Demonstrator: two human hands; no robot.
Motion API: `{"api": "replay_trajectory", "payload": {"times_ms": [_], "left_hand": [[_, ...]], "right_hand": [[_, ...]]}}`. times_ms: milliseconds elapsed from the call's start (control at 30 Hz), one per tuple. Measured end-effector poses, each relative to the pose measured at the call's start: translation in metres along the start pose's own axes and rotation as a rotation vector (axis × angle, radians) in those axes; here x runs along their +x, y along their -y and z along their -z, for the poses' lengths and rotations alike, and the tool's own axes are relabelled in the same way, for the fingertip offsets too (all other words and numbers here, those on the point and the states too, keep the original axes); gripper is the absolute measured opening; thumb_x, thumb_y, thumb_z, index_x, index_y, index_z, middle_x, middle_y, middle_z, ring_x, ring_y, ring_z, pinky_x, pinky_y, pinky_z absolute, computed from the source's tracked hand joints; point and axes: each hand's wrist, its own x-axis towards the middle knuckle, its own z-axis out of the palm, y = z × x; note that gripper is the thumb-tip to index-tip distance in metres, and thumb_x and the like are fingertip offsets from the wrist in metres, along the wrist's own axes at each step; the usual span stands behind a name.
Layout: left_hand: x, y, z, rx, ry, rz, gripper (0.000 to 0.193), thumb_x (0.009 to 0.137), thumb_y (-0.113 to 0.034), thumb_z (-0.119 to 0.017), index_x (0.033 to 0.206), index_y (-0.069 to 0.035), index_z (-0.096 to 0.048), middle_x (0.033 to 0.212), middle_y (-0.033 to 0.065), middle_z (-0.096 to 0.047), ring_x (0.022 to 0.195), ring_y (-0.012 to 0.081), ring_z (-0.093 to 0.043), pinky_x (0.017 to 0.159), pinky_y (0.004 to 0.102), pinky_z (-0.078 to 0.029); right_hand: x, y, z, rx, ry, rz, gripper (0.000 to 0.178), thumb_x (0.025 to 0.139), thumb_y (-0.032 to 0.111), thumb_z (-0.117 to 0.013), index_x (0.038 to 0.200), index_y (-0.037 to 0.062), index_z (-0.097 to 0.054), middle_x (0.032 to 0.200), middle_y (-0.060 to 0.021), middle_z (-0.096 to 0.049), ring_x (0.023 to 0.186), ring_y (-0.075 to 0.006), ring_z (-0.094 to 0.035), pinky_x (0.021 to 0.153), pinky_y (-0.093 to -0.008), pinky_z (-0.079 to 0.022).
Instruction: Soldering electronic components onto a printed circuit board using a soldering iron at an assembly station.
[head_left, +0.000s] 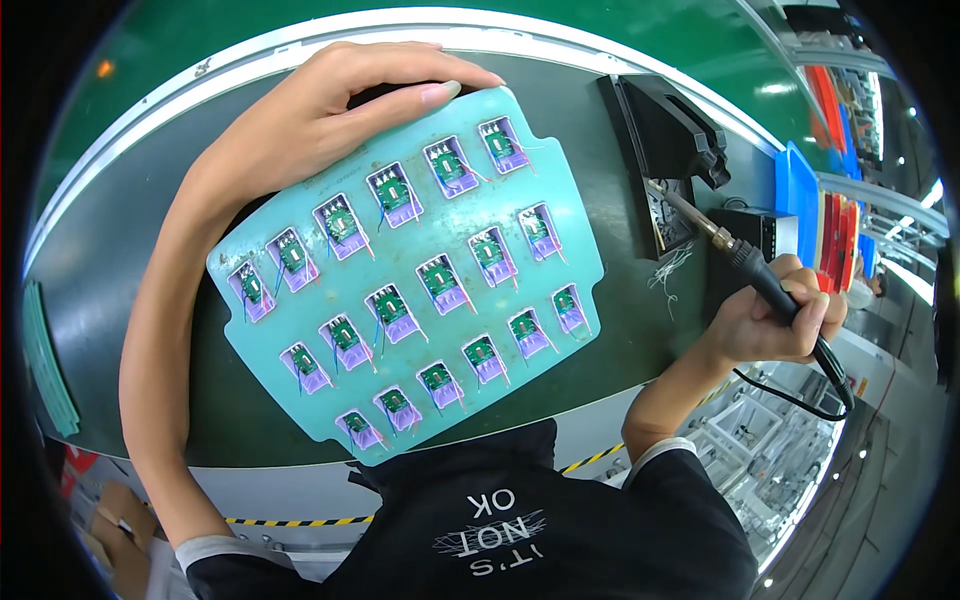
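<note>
A turquoise tray [450, 330] lies tilted on the dark table. Its rows of cut-outs hold several purple cases, each with a small green circuit board [393, 190] and thin red and blue wires. Along the tray's far edge rests my left hand [370, 95], fingers stretched out and thumb apart, touching the rim. My right hand [775, 320] is closed round the dark handle of a soldering iron [755, 275]. The iron's metal tip points up and left, at the black soldering iron stand [665, 130]. Whether the tip touches the cleaning compartment there, I cannot tell.
Loose pale strands [672, 278] lie below the stand. A black box [757, 232] and a blue bin [797, 200] stand at the right. The iron's black cord [790, 402] loops below my right hand. Green strips [50, 360] lie at the far left.
</note>
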Motion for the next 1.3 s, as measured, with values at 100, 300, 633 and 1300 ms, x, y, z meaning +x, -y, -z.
{"api": "replay_trajectory", "payload": {"times_ms": [100,300,633,1300], "left_hand": [[0.0,-0.003,0.0,0.008,-0.006,-0.009,0.033,0.105,-0.019,-0.049,0.127,-0.002,-0.067,0.129,0.0113,-0.067,0.126,0.0274,-0.059,0.112,0.0388,-0.041],[0.001,-0.001,-0.005,0.025,-0.039,-0.03,0.032,0.105,-0.019,-0.05,0.126,-0.002,-0.067,0.125,0.0107,-0.068,0.119,0.0254,-0.061,0.106,0.037,-0.043],[-0.001,-0.002,-0.001,0.063,0.005,-0.008,0.033,0.105,-0.018,-0.049,0.129,-0.004,-0.067,0.131,0.0097,-0.067,0.13,0.027,-0.057,0.116,0.0403,-0.037],[-0.026,0.003,0.001,0.014,-0.044,0.164,0.033,0.103,-0.016,-0.053,0.128,0.0,-0.065,0.13,0.0124,-0.067,0.128,0.0267,-0.058,0.113,0.0373,-0.037]], "right_hand": [[0.0,0.002,0.0,0.019,0.024,-0.006,0.025,0.092,0.017,-0.052,0.072,0.0047,-0.045,0.046,0.0002,-0.036,0.036,-0.0044,-0.026,0.039,-0.0206,-0.022],[-0.001,0.002,0.005,0.034,0.045,-0.016,0.024,0.093,0.016,-0.05,0.073,0.0052,-0.045,0.047,-0.0014,-0.039,0.036,-0.0044,-0.028,0.039,-0.0207,-0.024],[0.0,-0.001,0.005,0.066,0.031,0.014,0.023,0.093,0.015,-0.049,0.072,0.0046,-0.045,0.048,-0.0013,-0.039,0.036,-0.0044,-0.026,0.04,-0.0214,-0.023],[-0.009,0.006,-0.01,-0.267,-0.299,0.037,0.024,0.089,0.009,-0.056,0.068,0.0027,-0.047,0.057,-0.0086,-0.055,0.044,-0.0072,-0.04,0.045,-0.0229,-0.034]]}}
